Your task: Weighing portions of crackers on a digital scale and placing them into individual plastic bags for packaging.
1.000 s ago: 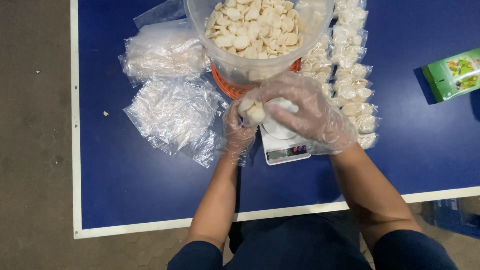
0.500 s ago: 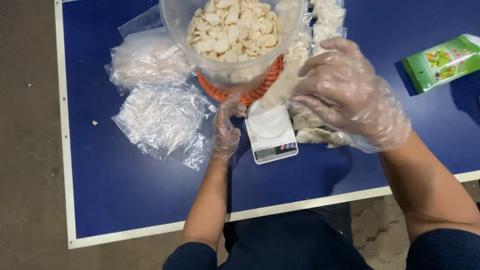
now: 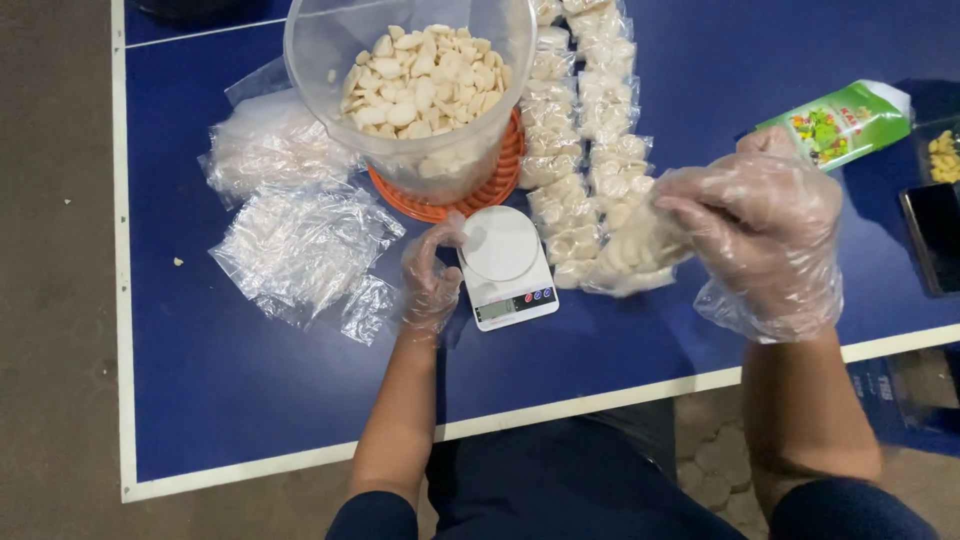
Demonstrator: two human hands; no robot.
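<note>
While right hand [image 3: 765, 235], gloved, pinches filled bag [image 3: 632, 255] of pale pieces at near end of packed rows, left hand [image 3: 430, 280] rests loosely curled, holding nothing, touching scale [image 3: 505, 265]. Scale pan bare. Done: two rows of packed bags [image 3: 580, 120] beyond. Left: pile of unfilled bags [image 3: 300, 240] at left, tub [image 3: 410, 90] on orange base far back well stocked with pieces. Judged mid-batch.

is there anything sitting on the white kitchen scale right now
No, the round platform of the scale is bare; the left hand rests beside it.
</note>
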